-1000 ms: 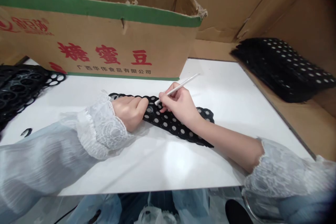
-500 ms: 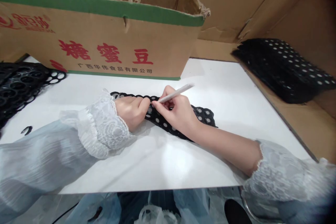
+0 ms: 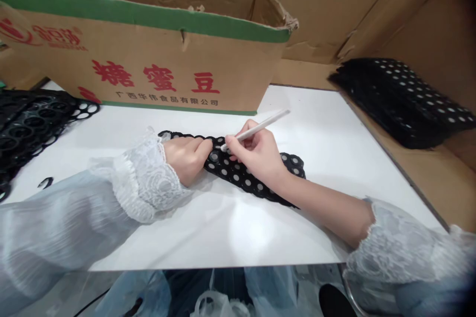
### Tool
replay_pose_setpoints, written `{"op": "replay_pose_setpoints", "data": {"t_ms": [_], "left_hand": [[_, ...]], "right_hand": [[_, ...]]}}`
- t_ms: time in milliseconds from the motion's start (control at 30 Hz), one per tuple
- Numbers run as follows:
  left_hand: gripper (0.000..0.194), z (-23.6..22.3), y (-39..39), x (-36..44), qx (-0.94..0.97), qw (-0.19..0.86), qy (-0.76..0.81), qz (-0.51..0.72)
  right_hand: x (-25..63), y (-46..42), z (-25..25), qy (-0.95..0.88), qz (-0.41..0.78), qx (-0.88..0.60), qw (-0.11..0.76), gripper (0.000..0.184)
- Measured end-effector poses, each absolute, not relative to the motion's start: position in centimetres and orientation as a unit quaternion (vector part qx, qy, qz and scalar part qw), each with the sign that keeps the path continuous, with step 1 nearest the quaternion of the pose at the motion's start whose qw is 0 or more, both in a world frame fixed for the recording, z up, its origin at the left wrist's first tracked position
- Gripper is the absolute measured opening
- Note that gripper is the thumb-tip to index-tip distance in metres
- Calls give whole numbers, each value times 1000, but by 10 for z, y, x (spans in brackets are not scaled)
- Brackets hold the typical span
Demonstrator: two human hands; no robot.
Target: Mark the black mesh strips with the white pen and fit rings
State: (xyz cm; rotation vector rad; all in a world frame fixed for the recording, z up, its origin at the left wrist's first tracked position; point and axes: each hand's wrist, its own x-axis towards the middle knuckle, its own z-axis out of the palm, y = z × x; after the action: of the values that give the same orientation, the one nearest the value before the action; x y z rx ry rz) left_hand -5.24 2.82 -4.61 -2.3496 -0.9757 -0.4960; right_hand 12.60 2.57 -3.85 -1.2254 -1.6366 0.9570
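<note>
Your right hand (image 3: 260,156) has its grip closed on a thin white round stick (image 3: 269,121), which you hold like a pen, slanting up and away to the right. Its lower end is just beside your left fingers, over a flat black strip with rows of pale grey round spots (image 3: 248,183); whether it touches the strip, I cannot tell. This strip lies slantwise on the white smooth worktop (image 3: 178,237), below both your hands. Your left hand (image 3: 188,158) rests on its left part with the fingers bent; whether that grip pinches the strip or only presses it, I cannot tell. Behind the strip stands an open brown cardboard box with green edges and red characters (image 3: 241,64). At the left lies a pile of black ring-patterned sheets (image 3: 29,126), with a small black curved piece (image 3: 45,183) near it. Farther right lies a stack of black spotted sheets (image 3: 386,101).
</note>
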Motion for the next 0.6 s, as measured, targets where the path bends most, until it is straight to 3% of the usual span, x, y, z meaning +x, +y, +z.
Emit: {"op": "replay_pose_setpoints", "data": {"t_ms": [333,600], "left_hand": [[12,-46,28,-51,-868,276,-362,-199],[9,-42,25,-49,-882,229,-377,-166]], "right_hand": [[125,18,-36,-745,278,-447,410,27],[122,21,-40,-810,218,-433,330,27]]}}
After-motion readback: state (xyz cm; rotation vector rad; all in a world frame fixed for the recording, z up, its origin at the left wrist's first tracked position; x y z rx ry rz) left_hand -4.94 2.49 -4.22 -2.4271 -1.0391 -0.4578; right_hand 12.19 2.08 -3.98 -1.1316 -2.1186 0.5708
